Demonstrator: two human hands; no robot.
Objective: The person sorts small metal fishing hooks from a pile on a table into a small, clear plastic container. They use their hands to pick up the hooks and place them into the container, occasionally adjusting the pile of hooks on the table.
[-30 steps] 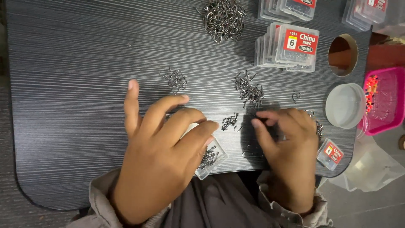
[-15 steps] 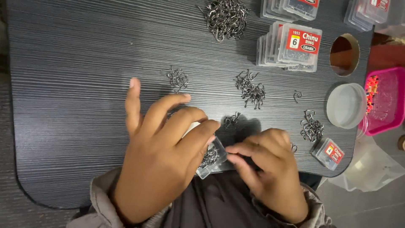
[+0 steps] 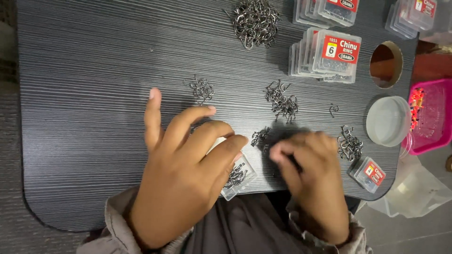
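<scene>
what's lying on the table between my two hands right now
In the head view, a small heap of metal hooks lies on the dark table between the left hand and the blurred right hand.

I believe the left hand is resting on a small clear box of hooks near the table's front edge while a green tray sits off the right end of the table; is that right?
Not quite: the tray off the right end of the table is pink, not green, as the head view shows. The rest holds: the left hand rests on a small clear box of hooks near the table's front edge.
</scene>
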